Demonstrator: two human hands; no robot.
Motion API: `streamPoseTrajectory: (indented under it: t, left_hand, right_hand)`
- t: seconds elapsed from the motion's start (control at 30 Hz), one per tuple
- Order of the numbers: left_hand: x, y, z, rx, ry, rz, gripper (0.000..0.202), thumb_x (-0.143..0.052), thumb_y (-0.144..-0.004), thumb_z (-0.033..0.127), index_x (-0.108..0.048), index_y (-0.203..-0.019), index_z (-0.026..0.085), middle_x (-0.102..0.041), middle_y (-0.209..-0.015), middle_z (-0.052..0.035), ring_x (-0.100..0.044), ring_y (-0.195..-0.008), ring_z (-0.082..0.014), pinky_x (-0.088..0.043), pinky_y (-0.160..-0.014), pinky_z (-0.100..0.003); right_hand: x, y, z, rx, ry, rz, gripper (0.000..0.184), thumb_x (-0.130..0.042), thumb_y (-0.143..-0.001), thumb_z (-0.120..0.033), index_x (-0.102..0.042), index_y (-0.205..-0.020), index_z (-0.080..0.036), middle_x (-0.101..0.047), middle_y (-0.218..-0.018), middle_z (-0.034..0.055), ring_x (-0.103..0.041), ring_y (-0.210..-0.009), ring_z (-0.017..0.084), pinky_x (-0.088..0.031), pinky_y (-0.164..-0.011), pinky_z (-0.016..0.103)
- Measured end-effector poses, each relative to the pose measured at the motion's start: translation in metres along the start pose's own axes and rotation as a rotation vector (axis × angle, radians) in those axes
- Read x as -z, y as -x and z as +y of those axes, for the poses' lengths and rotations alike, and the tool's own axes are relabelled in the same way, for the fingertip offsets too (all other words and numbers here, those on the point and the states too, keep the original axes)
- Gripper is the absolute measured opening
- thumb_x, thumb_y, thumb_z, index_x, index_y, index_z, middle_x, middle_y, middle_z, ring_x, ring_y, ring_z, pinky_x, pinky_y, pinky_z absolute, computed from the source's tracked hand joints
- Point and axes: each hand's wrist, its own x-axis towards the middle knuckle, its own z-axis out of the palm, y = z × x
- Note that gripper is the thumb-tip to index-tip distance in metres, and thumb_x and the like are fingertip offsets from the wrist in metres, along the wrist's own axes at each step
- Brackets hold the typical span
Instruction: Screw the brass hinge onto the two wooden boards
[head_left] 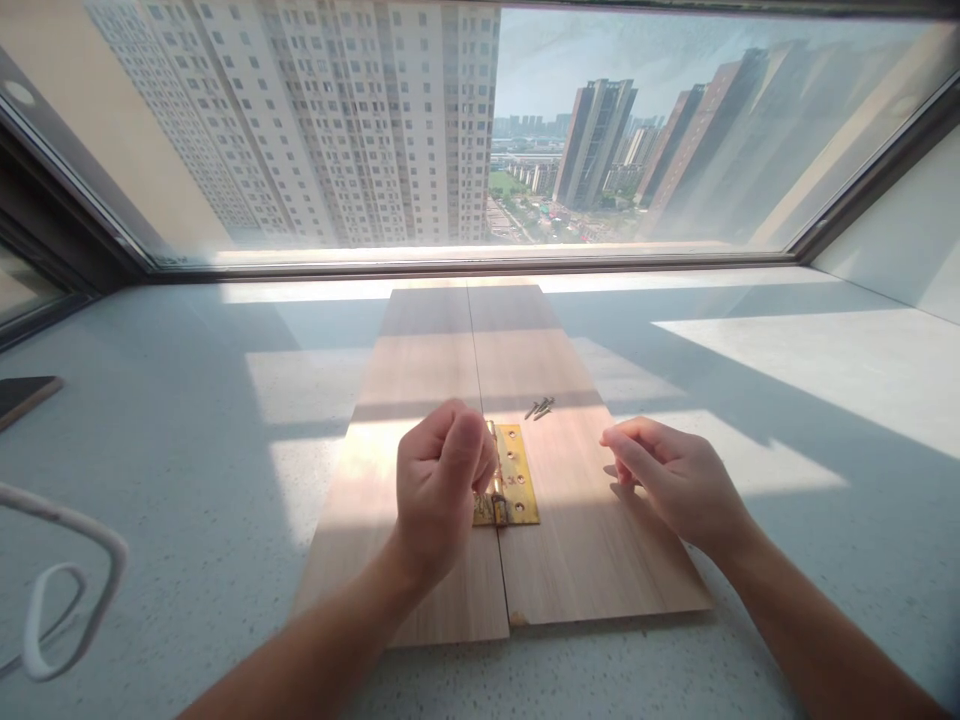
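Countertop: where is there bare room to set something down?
Free: beyond the right hand, between the right board and right wall; also between the left board and white cable. Crowded: the hinge, partly hidden by the left hand, screws nearby.

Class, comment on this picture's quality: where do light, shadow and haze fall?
Head view: bands of sunlight and shadow cross the wooden boards; head view: the right hand casts a shadow beneath it; head view: pale haze veils the window.
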Motion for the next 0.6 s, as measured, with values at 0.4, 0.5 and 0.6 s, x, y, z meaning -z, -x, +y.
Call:
streamPoseTrajectory:
  t: [0.4,0.5,0.6]
  left_hand:
    - [0.008,0.011,-0.004,-0.089,-0.063,-0.1,0.055,-0.053,-0.095,0.036,-0.026,-0.051,0.017,-0.021,-0.048,0.0046,-0.021,-0.045,-0.0082,-0.015,-0.045,-0.028]
    - [0.013,0.003,0.001,-0.023,-0.041,-0.245,0.054,-0.053,-0.093,0.031,-0.025,-0.05,0.017,-0.021,-0.046,0.0046,-0.02,-0.044,-0.0075,-0.014,-0.045,-0.027]
    - [0.014,-0.005,0.006,0.052,-0.033,-0.363,0.052,-0.052,-0.09,0.028,-0.024,-0.048,0.017,-0.02,-0.045,0.0048,-0.018,-0.043,-0.0069,-0.012,-0.044,-0.026]
  right_hand:
    - [-0.006,0.002,0.0,-0.014,-0.026,-0.025,0.038,-0.057,-0.088,-0.054,-0.067,-0.077,-0.019,-0.06,-0.057,-0.002,-0.066,-0.059,0.018,-0.053,-0.062,0.028]
    - [-0.009,0.002,-0.003,-0.025,-0.021,-0.03,0.039,-0.056,-0.088,-0.054,-0.067,-0.077,-0.018,-0.059,-0.058,-0.0016,-0.065,-0.059,0.018,-0.052,-0.061,0.028]
    - [-0.011,0.002,-0.004,-0.03,-0.015,-0.029,0.039,-0.056,-0.089,-0.054,-0.067,-0.077,-0.019,-0.059,-0.058,-0.0017,-0.064,-0.058,0.018,-0.051,-0.06,0.028]
